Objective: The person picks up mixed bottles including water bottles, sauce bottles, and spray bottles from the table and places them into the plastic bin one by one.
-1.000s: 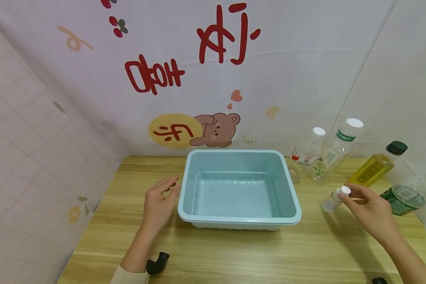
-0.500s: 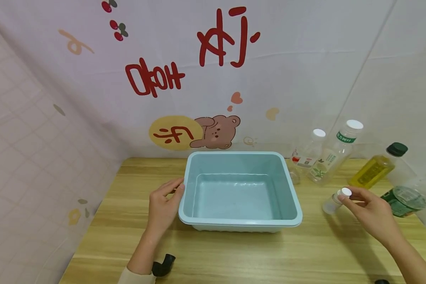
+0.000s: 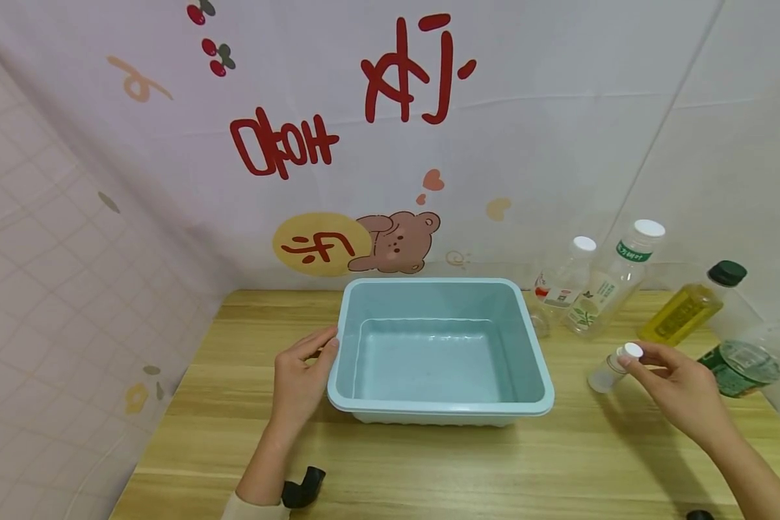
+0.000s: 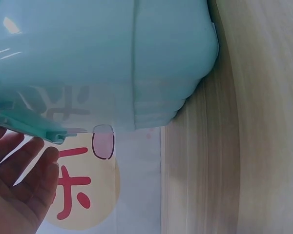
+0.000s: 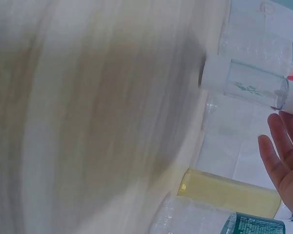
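Note:
A light blue plastic basin [image 3: 440, 406] sits on the wooden table with nothing inside it. At its left rim, my left hand [image 3: 302, 375] touches the outer edge with fingertips and thumb. The left wrist view shows those fingers [image 4: 31, 180] loosely extended below the rim. On the right, my right hand [image 3: 682, 386] pinches the white cap of a small clear bottle [image 3: 603, 377] between thumb and fingers. Green print shows on this bottle [image 5: 249, 85] in the right wrist view, where its base appears to be on the table. The thumb is hidden there.
Behind the right hand stand two clear bottles with white caps, a shorter one [image 3: 562, 282] and a taller one [image 3: 607, 285]. Further right are a yellow oil bottle [image 3: 682, 310] and a clear bottle with a green label [image 3: 741, 367]. A black elbow-shaped piece [image 3: 304, 489] lies by the left forearm.
My left hand has moved slightly right, from beside the basin to touching its left rim. The right hand stays at the small bottle's cap, almost unmoved.

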`<action>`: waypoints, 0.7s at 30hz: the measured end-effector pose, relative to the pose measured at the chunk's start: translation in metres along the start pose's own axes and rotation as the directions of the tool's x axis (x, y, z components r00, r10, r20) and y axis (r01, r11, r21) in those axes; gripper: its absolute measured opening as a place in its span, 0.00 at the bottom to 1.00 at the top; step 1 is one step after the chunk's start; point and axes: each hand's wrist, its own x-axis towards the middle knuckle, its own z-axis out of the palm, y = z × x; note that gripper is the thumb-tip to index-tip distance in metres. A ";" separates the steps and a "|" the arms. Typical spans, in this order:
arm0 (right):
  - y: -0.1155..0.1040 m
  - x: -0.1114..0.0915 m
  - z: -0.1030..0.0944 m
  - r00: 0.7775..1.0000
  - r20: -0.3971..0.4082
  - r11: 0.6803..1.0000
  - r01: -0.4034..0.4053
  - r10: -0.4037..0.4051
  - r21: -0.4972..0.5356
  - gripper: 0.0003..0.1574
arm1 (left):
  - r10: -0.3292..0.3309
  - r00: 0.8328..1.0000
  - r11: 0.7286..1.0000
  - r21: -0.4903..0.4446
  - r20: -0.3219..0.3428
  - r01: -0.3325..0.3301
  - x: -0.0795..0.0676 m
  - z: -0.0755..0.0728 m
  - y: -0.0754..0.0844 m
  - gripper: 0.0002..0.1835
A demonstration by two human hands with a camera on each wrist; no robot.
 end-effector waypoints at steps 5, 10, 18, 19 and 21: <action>-0.006 0.001 -0.003 1.000 -0.004 1.000 -0.003 0.003 -0.002 0.29 | -0.003 1.000 1.000 0.011 -0.002 0.003 -0.001 0.001 0.002 0.13; -0.013 0.004 -0.008 0.999 -0.027 1.000 0.017 -0.017 -0.008 0.28 | -0.004 1.000 1.000 0.012 0.003 0.004 -0.001 0.001 0.002 0.13; -0.027 0.008 -0.015 0.998 -0.052 0.999 0.039 -0.038 0.017 0.26 | 0.000 1.000 1.000 0.012 0.004 0.000 -0.002 0.001 0.000 0.13; -0.029 0.009 -0.017 0.998 -0.056 0.999 0.042 -0.041 0.020 0.26 | -0.001 1.000 1.000 0.013 0.003 0.001 -0.003 0.001 0.000 0.13; -0.033 0.009 -0.019 0.997 -0.061 0.999 0.046 -0.044 0.027 0.26 | 0.003 1.000 1.000 0.015 0.001 -0.003 -0.003 0.001 0.000 0.13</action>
